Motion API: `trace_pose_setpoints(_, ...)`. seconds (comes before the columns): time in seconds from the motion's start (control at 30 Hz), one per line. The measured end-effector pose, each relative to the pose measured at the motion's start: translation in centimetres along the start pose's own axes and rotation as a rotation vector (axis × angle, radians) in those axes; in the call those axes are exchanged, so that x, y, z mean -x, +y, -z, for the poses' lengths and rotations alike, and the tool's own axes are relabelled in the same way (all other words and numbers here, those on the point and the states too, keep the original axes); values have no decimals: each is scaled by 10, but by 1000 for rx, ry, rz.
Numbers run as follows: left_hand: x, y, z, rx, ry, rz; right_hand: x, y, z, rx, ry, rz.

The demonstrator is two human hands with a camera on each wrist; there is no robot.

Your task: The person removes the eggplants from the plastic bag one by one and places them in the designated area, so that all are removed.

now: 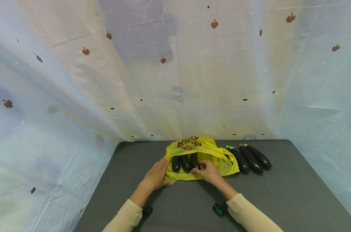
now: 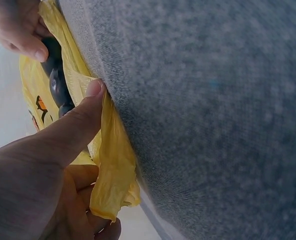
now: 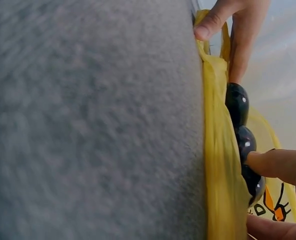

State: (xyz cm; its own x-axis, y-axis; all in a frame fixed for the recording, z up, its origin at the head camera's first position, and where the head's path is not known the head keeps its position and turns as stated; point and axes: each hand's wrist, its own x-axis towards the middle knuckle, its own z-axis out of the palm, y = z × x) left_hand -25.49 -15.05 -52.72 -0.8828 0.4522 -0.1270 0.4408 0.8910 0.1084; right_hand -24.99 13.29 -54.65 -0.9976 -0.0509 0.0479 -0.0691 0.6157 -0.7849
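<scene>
A yellow plastic bag point(image 1: 205, 145) with a cartoon print lies on its side, its mouth facing me. Inside it, side by side, are three dark eggplants: a left one point(image 1: 176, 164), a middle one point(image 1: 185, 163) and a right one point(image 1: 194, 161). My right hand point(image 1: 209, 171) grips the near end of the right eggplant, thumb point(image 3: 275, 165) on one side and fingers on the other. At the bag's left edge, my left hand point(image 1: 156, 176) rests with fingers extended and thumb point(image 2: 83, 117) spread along the front lip. The eggplants' far ends are hidden in the bag.
Right of the bag, several more eggplants point(image 1: 251, 159) lie close together, the nearest partly against the bag's handle. All stand on a dark grey tabletop point(image 1: 285, 196). A patterned plastic sheet point(image 1: 222, 80) hangs behind the table and along its sides.
</scene>
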Motion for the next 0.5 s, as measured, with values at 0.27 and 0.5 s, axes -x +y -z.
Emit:
trace_pose_setpoints(0.27,-1,-1,-2,4,-4,4,4,1,10,-23,-46,0)
trace_pose_setpoints(0.5,0,-1,-1,2,-2,-3,11,-2,21,-38,-43,-14)
